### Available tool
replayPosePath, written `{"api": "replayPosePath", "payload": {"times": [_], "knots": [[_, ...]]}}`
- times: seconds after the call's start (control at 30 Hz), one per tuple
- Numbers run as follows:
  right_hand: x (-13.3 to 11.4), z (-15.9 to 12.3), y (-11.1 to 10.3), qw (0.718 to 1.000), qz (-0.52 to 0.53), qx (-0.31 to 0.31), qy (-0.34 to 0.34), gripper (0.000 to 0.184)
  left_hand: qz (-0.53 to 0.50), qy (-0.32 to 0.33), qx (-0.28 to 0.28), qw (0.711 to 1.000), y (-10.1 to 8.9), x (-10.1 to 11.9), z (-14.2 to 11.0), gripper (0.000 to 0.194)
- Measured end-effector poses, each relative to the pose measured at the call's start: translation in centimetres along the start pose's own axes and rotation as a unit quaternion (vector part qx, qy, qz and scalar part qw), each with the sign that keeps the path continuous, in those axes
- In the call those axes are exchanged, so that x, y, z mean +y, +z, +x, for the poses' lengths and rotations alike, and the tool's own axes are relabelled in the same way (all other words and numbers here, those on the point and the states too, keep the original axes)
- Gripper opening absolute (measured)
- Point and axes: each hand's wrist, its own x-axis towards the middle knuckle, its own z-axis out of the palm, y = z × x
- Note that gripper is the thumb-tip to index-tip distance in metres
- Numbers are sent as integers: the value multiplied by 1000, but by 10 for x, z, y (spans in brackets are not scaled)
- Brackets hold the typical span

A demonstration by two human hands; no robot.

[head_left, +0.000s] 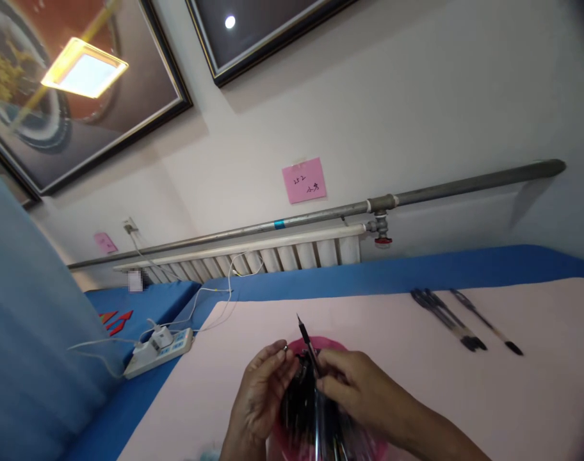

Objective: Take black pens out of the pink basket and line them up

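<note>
My right hand pinches a pen with a black grip, its pointed tip tilted up and to the left. Between the thumb and fingertips of my left hand is a small shiny metal piece, perhaps a pen's tip cone; it is too small to be sure. Both hands are over a pink basket full of black and clear pen parts. The hands partly cover the basket, and its near side runs out of view.
Several assembled-looking pens lie to the right on the pale pink table cover, one of them apart. A white power strip with plugs and cables lies left on the blue surface. Behind are a radiator and a pipe.
</note>
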Motion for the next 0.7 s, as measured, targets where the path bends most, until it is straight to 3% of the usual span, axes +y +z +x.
{"api": "replayPosePath", "payload": {"times": [0.2,0.33,0.53,0.7], "knots": [[-2,2,15,999,19,28,-6,12,8,-28,-66,997,2,-4,-10,16],[-1,2,17,1000,-1,27,-8,13,38,-8,-69,997,8,-8,-15,19],[5,3,19,997,-68,38,-29,14,188,42,-88,977,1,-8,-14,20],[6,1,19,992,-109,27,-52,14,255,9,-113,960,-1,-5,-16,16]]}}
